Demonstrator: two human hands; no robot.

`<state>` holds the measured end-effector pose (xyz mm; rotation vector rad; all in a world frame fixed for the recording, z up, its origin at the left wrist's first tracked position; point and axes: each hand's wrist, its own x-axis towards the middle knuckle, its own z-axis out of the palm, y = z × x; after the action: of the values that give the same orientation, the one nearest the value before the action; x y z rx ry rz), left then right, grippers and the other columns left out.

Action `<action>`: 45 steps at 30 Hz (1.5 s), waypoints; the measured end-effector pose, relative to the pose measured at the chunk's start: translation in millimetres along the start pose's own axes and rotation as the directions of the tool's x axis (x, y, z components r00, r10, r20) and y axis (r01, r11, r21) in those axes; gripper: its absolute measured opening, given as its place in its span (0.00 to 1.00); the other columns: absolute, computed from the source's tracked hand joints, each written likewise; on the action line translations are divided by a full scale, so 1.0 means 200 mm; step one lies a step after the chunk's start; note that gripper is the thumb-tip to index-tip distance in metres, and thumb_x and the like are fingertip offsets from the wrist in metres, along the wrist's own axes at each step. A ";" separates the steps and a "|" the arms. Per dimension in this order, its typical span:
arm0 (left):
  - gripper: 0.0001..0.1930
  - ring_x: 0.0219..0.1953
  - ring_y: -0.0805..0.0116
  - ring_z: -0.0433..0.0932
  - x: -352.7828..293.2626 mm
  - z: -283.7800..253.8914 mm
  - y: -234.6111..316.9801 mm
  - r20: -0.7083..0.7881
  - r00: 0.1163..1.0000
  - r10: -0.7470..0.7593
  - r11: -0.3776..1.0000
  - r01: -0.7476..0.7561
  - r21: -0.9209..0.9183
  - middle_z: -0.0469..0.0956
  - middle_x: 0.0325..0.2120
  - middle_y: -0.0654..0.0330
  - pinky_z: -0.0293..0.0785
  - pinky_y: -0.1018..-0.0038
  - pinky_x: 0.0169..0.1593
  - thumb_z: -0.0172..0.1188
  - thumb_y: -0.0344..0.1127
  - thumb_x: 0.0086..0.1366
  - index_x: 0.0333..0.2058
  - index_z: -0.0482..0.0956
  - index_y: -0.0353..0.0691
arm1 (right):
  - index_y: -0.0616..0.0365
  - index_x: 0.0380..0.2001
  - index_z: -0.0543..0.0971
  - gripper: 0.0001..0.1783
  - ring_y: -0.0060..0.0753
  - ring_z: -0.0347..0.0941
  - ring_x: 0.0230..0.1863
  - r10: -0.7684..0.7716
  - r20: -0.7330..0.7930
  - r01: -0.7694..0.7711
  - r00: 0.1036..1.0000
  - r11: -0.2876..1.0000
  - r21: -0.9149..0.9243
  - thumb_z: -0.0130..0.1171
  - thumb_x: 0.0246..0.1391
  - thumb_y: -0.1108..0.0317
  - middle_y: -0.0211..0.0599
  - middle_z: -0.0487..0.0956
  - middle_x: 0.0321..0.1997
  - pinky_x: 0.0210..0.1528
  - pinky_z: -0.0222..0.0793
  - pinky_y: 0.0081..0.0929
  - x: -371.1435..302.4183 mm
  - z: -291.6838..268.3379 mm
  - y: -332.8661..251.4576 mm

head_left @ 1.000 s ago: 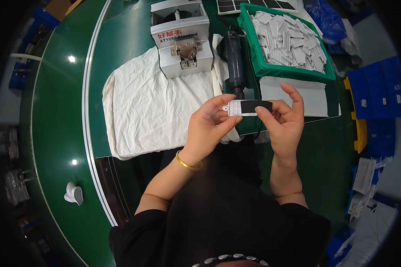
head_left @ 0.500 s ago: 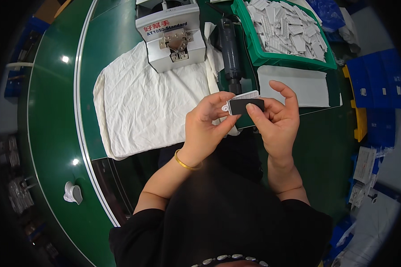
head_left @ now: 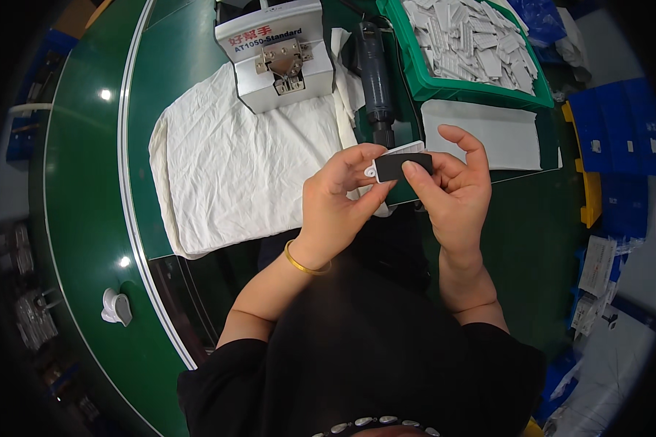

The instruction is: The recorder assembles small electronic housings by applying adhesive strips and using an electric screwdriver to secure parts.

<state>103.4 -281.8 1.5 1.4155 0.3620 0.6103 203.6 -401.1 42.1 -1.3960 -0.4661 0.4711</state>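
Between my two hands, over the near edge of the table, is a small white ribbed plastic part (head_left: 408, 148) with a round eyelet at its left end. A flat black rectangular piece (head_left: 390, 167) lies against its near side. My left hand (head_left: 335, 198) pinches the left end of the white part between thumb and fingers. My right hand (head_left: 455, 191) is closed on the right end, its thumb pressed on the black face and one finger raised. Whether the black piece is fixed to the white part, I cannot tell.
A white cloth (head_left: 226, 167) covers the table at left, with a grey tape dispenser (head_left: 284, 80) on it. Beyond my hands lies a dark electric screwdriver (head_left: 375, 76). A green bin (head_left: 474, 92) holds many white parts, beside a white sheet (head_left: 481, 135). Blue bins (head_left: 612, 131) stand at right.
The view has shifted slightly, so the table things sit a little differently. Both hands keep the same hold on the white part and black piece.
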 end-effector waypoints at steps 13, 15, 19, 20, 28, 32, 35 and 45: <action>0.16 0.41 0.74 0.82 0.00 0.00 0.00 0.001 1.000 -0.010 0.994 0.010 -0.113 0.82 0.41 0.56 0.79 0.79 0.46 0.64 0.23 0.62 0.49 0.75 0.29 | 0.63 0.56 0.65 0.29 0.09 0.71 0.27 -0.099 0.003 0.098 0.995 0.979 -0.177 0.63 0.52 0.84 0.37 0.83 0.35 0.28 0.61 0.06 -0.01 -0.02 0.04; 0.12 0.40 0.74 0.82 0.01 0.00 -0.01 -0.085 0.992 0.092 0.992 -0.098 -0.076 0.83 0.40 0.55 0.78 0.80 0.46 0.61 0.22 0.64 0.47 0.76 0.29 | 0.64 0.54 0.69 0.27 0.13 0.75 0.33 -0.177 0.056 0.186 0.983 0.927 -0.325 0.64 0.52 0.83 0.37 0.83 0.37 0.34 0.67 0.09 0.00 -0.01 0.04; 0.11 0.41 0.74 0.82 0.02 0.00 -0.03 -0.124 0.968 0.217 0.976 -0.213 0.045 0.83 0.42 0.54 0.78 0.80 0.46 0.61 0.22 0.64 0.45 0.77 0.29 | 0.66 0.50 0.73 0.21 0.19 0.78 0.39 -0.131 0.011 0.130 0.991 0.972 -0.198 0.64 0.52 0.84 0.39 0.83 0.39 0.42 0.72 0.14 0.01 -0.01 0.04; 0.10 0.40 0.74 0.82 0.02 0.00 -0.03 -0.137 0.961 0.240 0.970 -0.233 0.068 0.83 0.42 0.54 0.78 0.79 0.45 0.61 0.21 0.64 0.44 0.78 0.29 | 0.67 0.47 0.76 0.17 0.20 0.78 0.40 -0.109 0.018 0.110 0.994 0.981 -0.160 0.63 0.52 0.84 0.39 0.83 0.40 0.45 0.73 0.16 0.01 -0.01 0.05; 0.10 0.39 0.75 0.82 0.06 0.07 -0.05 -0.140 0.945 0.297 0.948 -0.274 0.162 0.83 0.42 0.53 0.78 0.80 0.44 0.62 0.20 0.62 0.43 0.77 0.28 | 0.64 0.38 0.83 0.09 0.23 0.77 0.41 -0.480 0.115 0.473 0.869 0.742 -0.475 0.65 0.51 0.82 0.36 0.83 0.40 0.43 0.72 0.17 0.10 -0.10 0.10; 0.10 0.39 0.76 0.81 0.08 0.12 -0.04 -0.127 0.951 0.281 0.955 -0.264 0.135 0.83 0.42 0.52 0.78 0.80 0.44 0.62 0.19 0.62 0.42 0.77 0.28 | 0.64 0.37 0.83 0.09 0.21 0.74 0.37 -0.414 0.003 0.384 0.910 0.841 -0.381 0.66 0.50 0.82 0.33 0.81 0.36 0.39 0.70 0.16 0.14 -0.15 0.12; 0.09 0.39 0.77 0.80 0.13 0.17 -0.06 -0.115 0.957 0.265 0.959 -0.249 0.137 0.83 0.42 0.52 0.78 0.80 0.44 0.62 0.19 0.62 0.41 0.77 0.28 | 0.63 0.44 0.80 0.15 0.18 0.73 0.33 -0.304 -0.038 0.286 0.952 0.925 -0.251 0.66 0.51 0.82 0.31 0.80 0.34 0.36 0.69 0.14 0.18 -0.18 0.15; 0.10 0.40 0.73 0.82 0.24 0.28 -0.06 -0.098 0.980 0.172 0.964 -0.147 0.221 0.83 0.41 0.49 0.78 0.79 0.45 0.62 0.17 0.60 0.42 0.77 0.28 | 0.58 0.41 0.69 0.20 0.15 0.73 0.31 -0.066 -0.120 0.080 0.991 0.990 0.117 0.67 0.50 0.83 0.31 0.79 0.29 0.33 0.67 0.12 0.34 -0.32 0.20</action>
<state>177.3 -299.0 3.1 1.6297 0.4177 0.8075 294.8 -409.6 -3.2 -1.2762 -0.3868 0.3512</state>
